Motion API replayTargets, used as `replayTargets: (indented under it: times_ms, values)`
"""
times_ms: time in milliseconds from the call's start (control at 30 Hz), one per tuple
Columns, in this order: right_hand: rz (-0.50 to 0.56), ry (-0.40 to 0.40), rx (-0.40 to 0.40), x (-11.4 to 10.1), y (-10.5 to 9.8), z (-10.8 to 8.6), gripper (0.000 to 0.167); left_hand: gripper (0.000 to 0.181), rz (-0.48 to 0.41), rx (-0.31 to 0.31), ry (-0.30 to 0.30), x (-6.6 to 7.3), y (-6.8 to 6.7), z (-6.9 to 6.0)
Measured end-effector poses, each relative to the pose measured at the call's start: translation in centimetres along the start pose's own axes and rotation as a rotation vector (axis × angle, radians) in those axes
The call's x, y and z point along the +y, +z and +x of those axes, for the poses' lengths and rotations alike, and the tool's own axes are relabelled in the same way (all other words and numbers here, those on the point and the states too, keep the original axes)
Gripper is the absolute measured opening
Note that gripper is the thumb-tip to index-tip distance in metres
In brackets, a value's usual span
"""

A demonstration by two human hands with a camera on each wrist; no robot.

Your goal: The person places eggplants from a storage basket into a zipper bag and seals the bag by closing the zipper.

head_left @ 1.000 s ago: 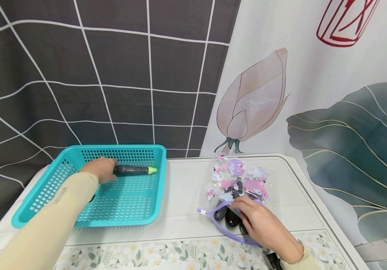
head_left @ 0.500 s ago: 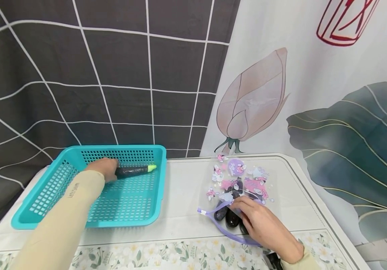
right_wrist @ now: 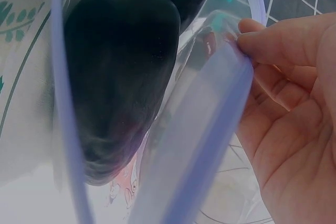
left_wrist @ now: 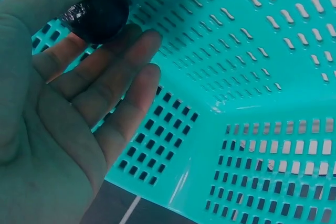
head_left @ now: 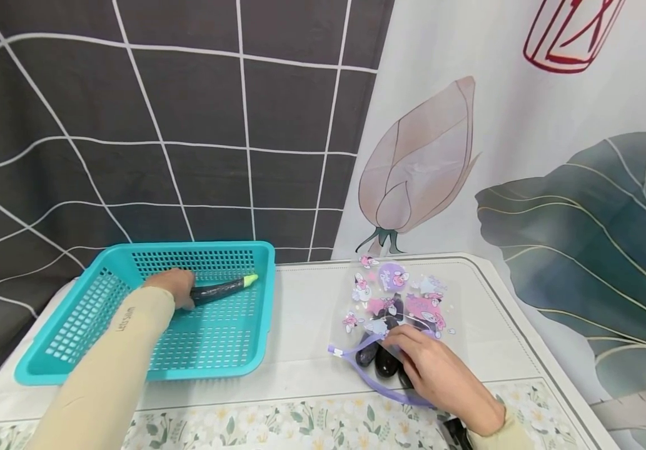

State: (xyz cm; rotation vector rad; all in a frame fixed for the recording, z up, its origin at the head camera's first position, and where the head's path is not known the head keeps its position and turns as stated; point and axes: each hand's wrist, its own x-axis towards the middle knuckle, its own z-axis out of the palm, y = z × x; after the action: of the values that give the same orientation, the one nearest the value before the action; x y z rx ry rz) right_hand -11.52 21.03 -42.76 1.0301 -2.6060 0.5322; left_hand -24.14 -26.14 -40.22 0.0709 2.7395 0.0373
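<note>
A long dark eggplant (head_left: 218,291) with a pale green tip lies tilted in the turquoise basket (head_left: 204,374). My left hand (head_left: 175,286) grips its thick end; in the left wrist view the thumb lies over the rounded end (left_wrist: 100,11) and the fingers curl below. On the right, a clear zip bag (head_left: 341,312) with pink and purple cartoon prints holds several dark eggplants (head_left: 386,362). Its purple-edged mouth stands apart. My right hand (head_left: 432,369) pinches one edge of that mouth between thumb and fingertips, as the right wrist view shows beside a large eggplant (right_wrist: 123,66).
Basket and bag rest on a white table cover (head_left: 300,325) with a floral band (head_left: 277,425) along the front. A dark grid curtain (head_left: 199,156) and a white printed curtain (head_left: 441,37) hang behind. The bag's slider (head_left: 336,352) sits at its left corner.
My left hand has moved a little to the right and down in the basket. The eggplant's green tip has swung up, so it lies more tilted. The right hand stays on the bag.
</note>
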Motion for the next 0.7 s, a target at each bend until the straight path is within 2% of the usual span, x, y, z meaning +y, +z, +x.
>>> replayTargets:
  times_ms: [233, 400, 700]
  values:
    - [0.010, -0.003, 0.005, 0.0, 0.0, 0.0, 0.029, 0.040, -0.035, 0.009, 0.031, -0.8, -0.2, -0.6]
    - [0.016, -0.009, 0.015, 0.0, 0.0, 0.0, 0.029, 0.041, -0.020, 0.005, 0.055, -1.2, -0.4, -1.0]
    - [0.009, -0.010, 0.016, -0.1, 0.0, 0.0, 0.028, 0.031, 0.007, 0.016, 0.144, -1.1, -1.1, -1.8]
